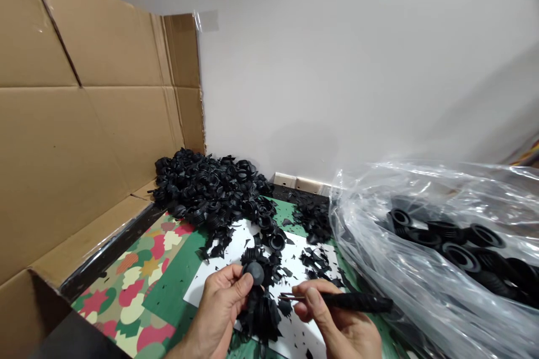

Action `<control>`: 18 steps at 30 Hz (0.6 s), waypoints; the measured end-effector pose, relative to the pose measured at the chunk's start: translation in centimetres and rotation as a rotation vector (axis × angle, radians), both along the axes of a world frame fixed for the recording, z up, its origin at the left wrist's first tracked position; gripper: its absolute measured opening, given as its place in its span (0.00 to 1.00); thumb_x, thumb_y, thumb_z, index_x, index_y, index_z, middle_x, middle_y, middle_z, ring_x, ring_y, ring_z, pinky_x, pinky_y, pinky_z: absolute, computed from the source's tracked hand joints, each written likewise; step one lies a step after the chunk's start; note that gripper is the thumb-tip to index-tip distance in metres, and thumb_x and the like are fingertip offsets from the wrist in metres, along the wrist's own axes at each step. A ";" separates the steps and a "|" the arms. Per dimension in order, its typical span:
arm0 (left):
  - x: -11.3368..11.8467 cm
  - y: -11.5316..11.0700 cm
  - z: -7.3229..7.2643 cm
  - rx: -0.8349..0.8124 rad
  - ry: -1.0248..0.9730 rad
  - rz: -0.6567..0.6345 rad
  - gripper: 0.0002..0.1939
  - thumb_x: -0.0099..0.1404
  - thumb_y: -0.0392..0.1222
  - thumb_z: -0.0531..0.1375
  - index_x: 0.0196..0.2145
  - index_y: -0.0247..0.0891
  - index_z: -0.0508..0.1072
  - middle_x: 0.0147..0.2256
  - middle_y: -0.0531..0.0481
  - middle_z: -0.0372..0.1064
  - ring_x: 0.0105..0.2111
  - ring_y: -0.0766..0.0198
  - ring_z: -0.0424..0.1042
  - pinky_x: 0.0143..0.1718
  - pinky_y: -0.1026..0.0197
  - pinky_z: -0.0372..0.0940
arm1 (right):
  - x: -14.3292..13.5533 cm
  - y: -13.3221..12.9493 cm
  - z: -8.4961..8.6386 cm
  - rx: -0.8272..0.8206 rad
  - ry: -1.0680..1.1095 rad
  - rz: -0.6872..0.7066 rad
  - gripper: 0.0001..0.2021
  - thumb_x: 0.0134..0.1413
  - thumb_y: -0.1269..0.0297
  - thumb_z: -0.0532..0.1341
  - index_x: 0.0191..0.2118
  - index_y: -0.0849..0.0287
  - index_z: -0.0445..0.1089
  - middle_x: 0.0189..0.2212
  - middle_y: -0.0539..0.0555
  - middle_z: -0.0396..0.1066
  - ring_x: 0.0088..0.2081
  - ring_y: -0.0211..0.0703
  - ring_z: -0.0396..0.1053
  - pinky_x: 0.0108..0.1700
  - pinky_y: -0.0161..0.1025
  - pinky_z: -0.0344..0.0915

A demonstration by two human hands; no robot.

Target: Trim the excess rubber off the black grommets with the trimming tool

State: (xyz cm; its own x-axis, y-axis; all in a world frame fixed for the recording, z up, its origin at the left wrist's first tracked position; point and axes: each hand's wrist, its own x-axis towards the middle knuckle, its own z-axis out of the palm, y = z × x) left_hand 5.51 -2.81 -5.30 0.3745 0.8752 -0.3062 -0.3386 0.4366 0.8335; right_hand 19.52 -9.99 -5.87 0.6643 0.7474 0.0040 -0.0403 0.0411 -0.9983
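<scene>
Between the thumb and fingers of my left hand is a round black rubber part, its smooth domed face turned toward me. My right hand grips a thin-tipped tool with a thick black handle; its narrow metal tip points left at the rubber part, a short gap away. Whether the tip is a blade or a pick I cannot tell. Beneath both hands, black rubber scraps lie on a white sheet.
A large heap of black rubber trimmings rises against the cardboard wall at the left. On the right, a clear plastic bag holds several ribbed black rubber parts. Sockets line the wall behind. Patterned paper covers the left side.
</scene>
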 end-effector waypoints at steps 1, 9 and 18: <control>0.0 0.0 0.0 0.001 0.004 -0.007 0.15 0.45 0.48 0.72 0.22 0.35 0.73 0.21 0.52 0.70 0.22 0.67 0.67 0.26 0.67 0.61 | 0.1 0.0 -0.1 -0.002 -0.001 -0.008 0.22 0.42 0.42 0.64 0.25 0.60 0.74 0.23 0.54 0.74 0.22 0.43 0.70 0.27 0.36 0.69; -0.1 0.0 0.0 0.003 0.028 -0.010 0.15 0.46 0.49 0.71 0.23 0.35 0.73 0.22 0.50 0.72 0.23 0.66 0.68 0.26 0.66 0.63 | 0.8 -0.1 -0.6 -0.034 -0.066 0.080 0.24 0.49 0.40 0.58 0.19 0.58 0.68 0.19 0.51 0.69 0.26 0.44 0.67 0.32 0.37 0.62; 0.1 0.0 -0.2 0.001 0.011 0.061 0.17 0.41 0.46 0.73 0.20 0.35 0.71 0.19 0.56 0.65 0.20 0.70 0.61 0.23 0.68 0.58 | 0.0 0.0 -0.8 0.179 -0.176 -0.016 0.20 0.51 0.43 0.59 0.33 0.56 0.76 0.32 0.53 0.71 0.23 0.38 0.67 0.31 0.38 0.65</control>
